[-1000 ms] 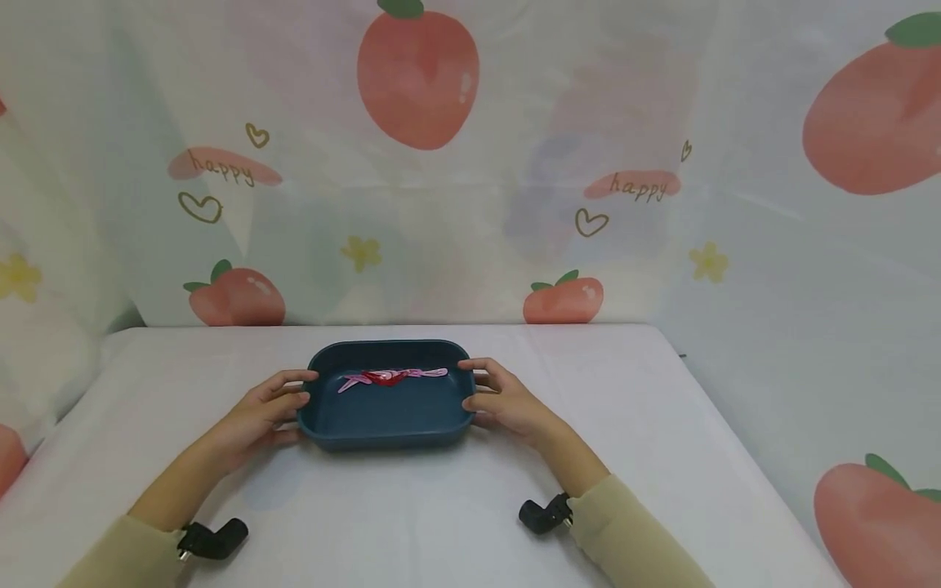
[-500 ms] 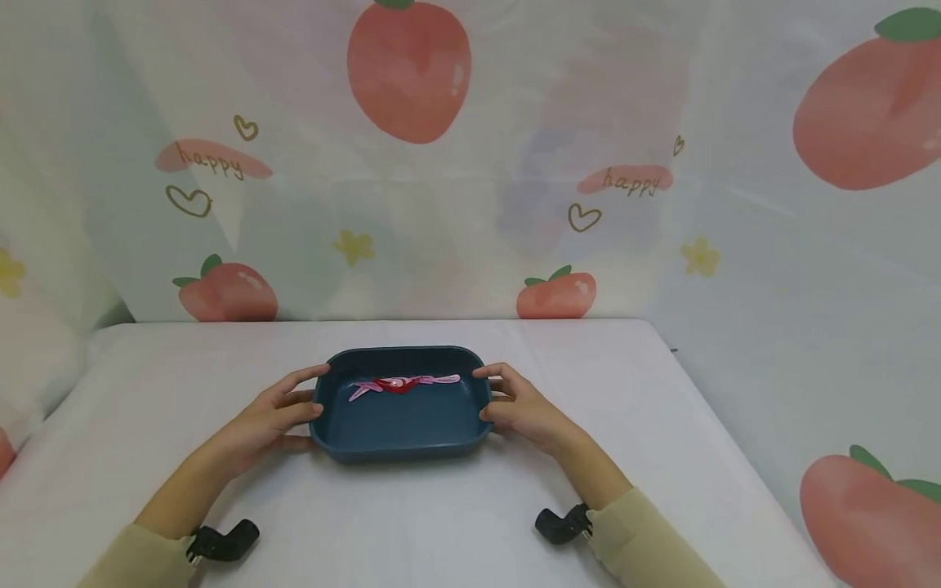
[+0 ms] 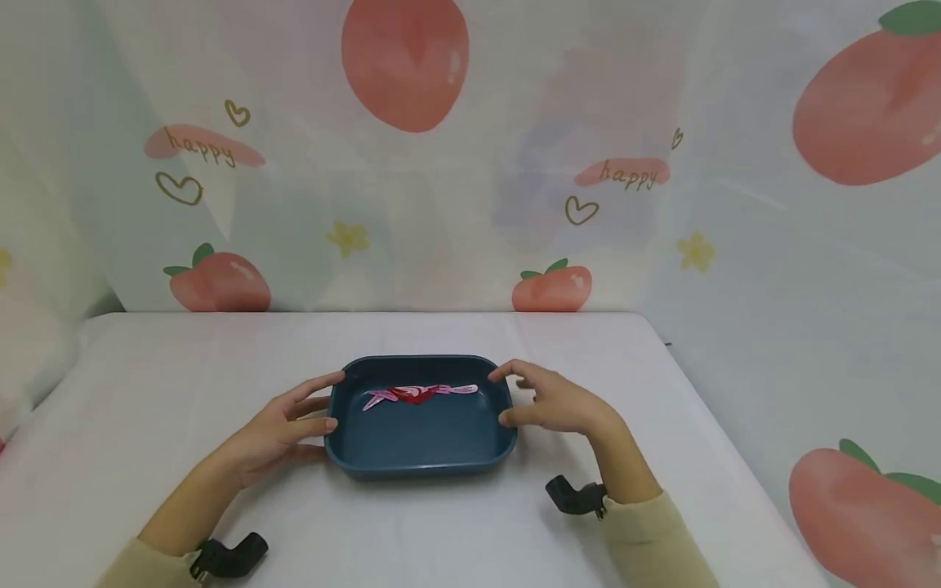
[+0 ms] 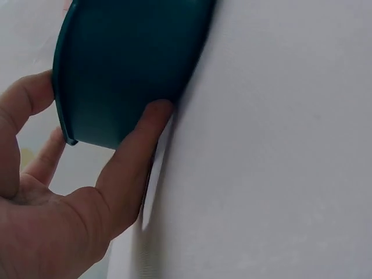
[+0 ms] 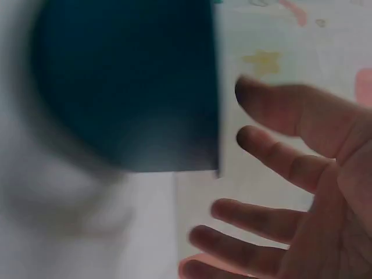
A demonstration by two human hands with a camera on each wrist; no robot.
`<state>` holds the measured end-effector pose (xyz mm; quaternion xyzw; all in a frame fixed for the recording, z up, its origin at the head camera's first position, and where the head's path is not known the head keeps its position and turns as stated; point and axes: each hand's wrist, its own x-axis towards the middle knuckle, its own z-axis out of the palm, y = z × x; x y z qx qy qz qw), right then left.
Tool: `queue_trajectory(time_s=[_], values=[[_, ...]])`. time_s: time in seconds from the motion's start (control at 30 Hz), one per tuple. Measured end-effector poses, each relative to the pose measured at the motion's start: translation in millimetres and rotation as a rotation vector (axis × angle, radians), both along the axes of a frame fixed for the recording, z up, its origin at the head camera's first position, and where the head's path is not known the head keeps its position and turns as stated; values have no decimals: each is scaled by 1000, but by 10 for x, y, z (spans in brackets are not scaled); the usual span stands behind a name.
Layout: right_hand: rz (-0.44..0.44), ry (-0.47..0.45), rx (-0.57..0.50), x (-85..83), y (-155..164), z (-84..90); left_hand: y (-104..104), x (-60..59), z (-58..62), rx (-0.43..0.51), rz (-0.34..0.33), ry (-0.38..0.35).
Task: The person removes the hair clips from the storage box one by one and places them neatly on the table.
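Backdrop [image 3: 470, 163]: pale curtain printed with peaches, hearts and flowers; the word "happy" reads twice.

Surface [image 3: 184, 384]: covered in white cloth, carrying a dark teal tray [image 3: 419, 445] near its middle.

Tray contents: a red and pink strip [image 3: 419, 394] lying along the far side.

Left hand [image 3: 283, 425]: grasping the tray's left end, thumb on the rim and fingers against the outer wall.

Right hand [image 3: 555, 402]: released, fingers spread and relaxed just beside the tray's right end; contact cannot be told.
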<state>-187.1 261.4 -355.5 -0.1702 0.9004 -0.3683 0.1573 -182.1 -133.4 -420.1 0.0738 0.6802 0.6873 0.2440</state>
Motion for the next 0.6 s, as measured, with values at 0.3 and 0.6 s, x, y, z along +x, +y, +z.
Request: queue_trajectory(time_s=[0.3,0.6], values=[[72,382,57,-154,-497,135,-30,-33,-130,-4,6,-4],[89,511,491,-112,-828,-278,-19,14,-189,72,0,-10]])
